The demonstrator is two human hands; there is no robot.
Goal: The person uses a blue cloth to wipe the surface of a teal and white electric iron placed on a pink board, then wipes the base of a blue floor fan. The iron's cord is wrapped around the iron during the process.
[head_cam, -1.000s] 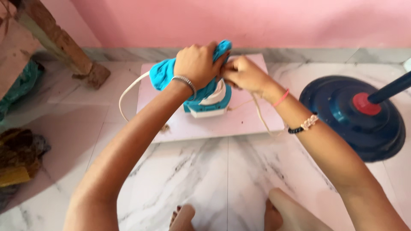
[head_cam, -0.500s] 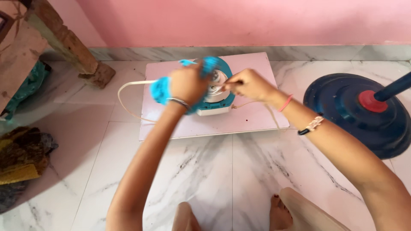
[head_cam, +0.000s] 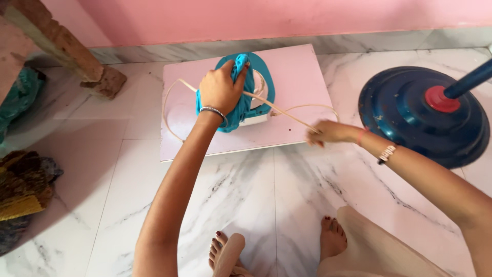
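Nearest the camera, 2 bare feet point(head_cam: 328, 237) stand on the white marbled floor point(head_cam: 241, 205). Above them the right hand point(head_cam: 328, 132) pinches a cream cord point(head_cam: 279, 110) and holds it taut just off the front right edge of a pale pink board point(head_cam: 297, 77) that lies flat on the floor. The cord runs from that hand up and left across the board, passes under the left hand point(head_cam: 219, 90) and loops out past the board's left edge. The left hand is clenched on a bunched teal cloth point(head_cam: 240, 105) pressed against a teal and white iron point(head_cam: 259, 87), which sits near the middle of the board. Right of the board stands a round dark blue fan base point(head_cam: 410, 118). A pink wall point(head_cam: 282, 18) lies farthest back.
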